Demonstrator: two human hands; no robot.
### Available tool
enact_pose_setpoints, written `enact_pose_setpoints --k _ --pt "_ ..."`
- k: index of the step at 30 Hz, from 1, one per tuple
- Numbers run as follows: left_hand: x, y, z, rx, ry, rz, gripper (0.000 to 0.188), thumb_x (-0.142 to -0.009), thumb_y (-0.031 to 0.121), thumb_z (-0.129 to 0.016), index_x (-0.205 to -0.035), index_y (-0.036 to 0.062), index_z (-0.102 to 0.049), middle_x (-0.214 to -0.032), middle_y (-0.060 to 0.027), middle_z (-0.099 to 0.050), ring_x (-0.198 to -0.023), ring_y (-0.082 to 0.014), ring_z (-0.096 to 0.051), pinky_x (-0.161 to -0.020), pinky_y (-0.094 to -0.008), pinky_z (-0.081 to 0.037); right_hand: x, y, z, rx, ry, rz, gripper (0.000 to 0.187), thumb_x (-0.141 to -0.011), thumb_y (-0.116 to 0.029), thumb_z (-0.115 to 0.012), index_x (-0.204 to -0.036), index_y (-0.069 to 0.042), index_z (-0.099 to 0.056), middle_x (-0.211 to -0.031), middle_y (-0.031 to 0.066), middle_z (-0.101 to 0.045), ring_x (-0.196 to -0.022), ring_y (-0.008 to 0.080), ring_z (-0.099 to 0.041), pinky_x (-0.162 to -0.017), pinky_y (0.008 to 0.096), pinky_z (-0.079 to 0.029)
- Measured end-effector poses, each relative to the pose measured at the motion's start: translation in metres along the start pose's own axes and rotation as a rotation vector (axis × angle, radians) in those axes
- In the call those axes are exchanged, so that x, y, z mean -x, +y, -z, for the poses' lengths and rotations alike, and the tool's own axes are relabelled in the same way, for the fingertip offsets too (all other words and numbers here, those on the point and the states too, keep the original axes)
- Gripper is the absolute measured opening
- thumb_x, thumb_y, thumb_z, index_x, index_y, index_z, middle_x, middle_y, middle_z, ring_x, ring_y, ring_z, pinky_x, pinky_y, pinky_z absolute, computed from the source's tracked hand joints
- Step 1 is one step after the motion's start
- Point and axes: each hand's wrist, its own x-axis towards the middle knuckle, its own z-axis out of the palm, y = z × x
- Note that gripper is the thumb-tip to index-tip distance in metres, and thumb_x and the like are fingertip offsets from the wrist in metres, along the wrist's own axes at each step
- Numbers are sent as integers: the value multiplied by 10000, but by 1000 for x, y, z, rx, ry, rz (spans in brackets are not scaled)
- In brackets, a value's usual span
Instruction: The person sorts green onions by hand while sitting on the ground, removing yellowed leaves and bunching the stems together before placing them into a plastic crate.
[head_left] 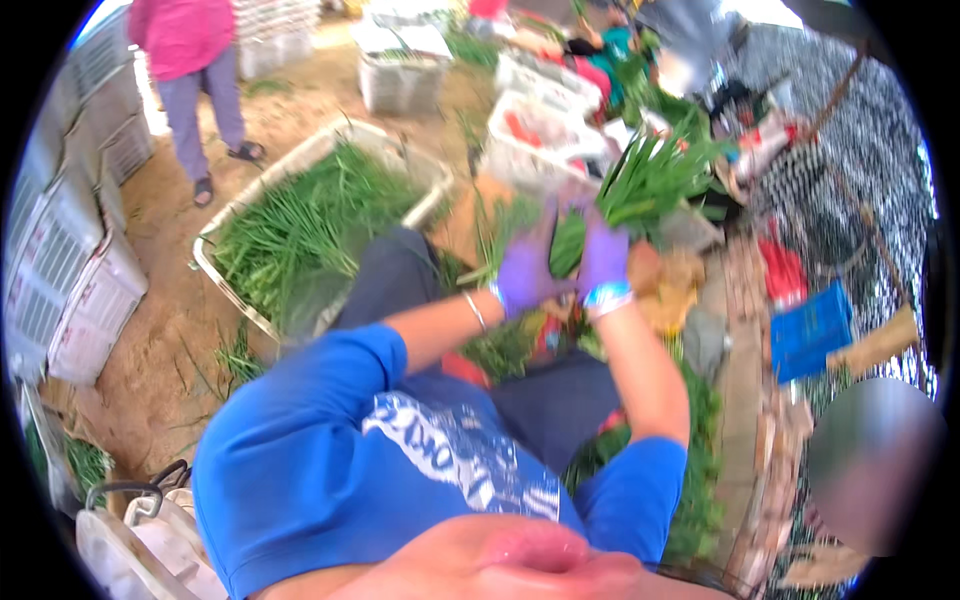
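Between my two purple-gloved hands is a bunch of long-leaved greens (568,246), its leaves fanning out to the far right. My left hand (526,262) presses along its left side, thumb inward and fingers pointing up. On the other side, my right hand (604,258) is closed against the bunch. Both hands are somewhat blurred, and the fingertips are partly hidden by leaves. To the left of my hands, a wide white crate (222,272) holds a heap of loose long green stalks (300,215).
White crates (402,88) stand farther back, and stacked crates (95,315) line the left. A person in a pink top (185,35) stands at far left. More greens (700,480) lie beside my right leg. A blue container (812,332) sits at the right near dark sheeting.
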Motion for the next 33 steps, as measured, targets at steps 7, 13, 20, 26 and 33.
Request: enact_pose_setpoints --k 7,13,20,26,33 --pt "2 -48 26 666 112 242 644 -690 151 -683 -1224 6 -353 -971 -92 -558 -865 -168 -552 -758 -295 -459 35 -76 -77 51 -420 -170 640 -713 -62 -653 -1251 -7 -312 -1139 120 -442 -987 191 -481 -810 283 -421" --pt "-7 -32 71 1250 151 368 635 -696 52 -627 -1250 45 -316 -875 -74 -549 -780 -163 -564 -654 -292 -487 22 -70 -43 111 -236 48 735 -737 -86 -638 -1315 -14 -192 -1218 175 -368 -1024 209 -465 -845 300 -421" --pt "-10 -36 49 1105 86 293 480 -712 29 -591 -1157 -6 -415 -768 -67 -575 -695 -158 -562 -657 -267 -469 109 19 6 46 -687 -669 442 -727 -170 -655 -1114 -39 -486 -993 28 -546 -924 119 -485 -812 259 -385" --pt "7 -38 27 1085 -28 428 268 -679 0 -597 -939 -19 -536 -815 -91 -603 -689 -154 -565 -658 -259 -466 173 48 -17 -465 -251 -782 300 -686 -1 -603 -969 -26 -509 -820 54 -576 -728 154 -576 -655 265 -470" --pt "13 -44 18 822 -416 467 418 -722 194 -663 -1083 35 -524 -992 -54 -588 -881 -127 -552 -753 -270 -449 187 48 7 -334 -153 -771 283 -705 -25 -575 -979 2 -510 -706 61 -546 -568 132 -524 -494 237 -432"
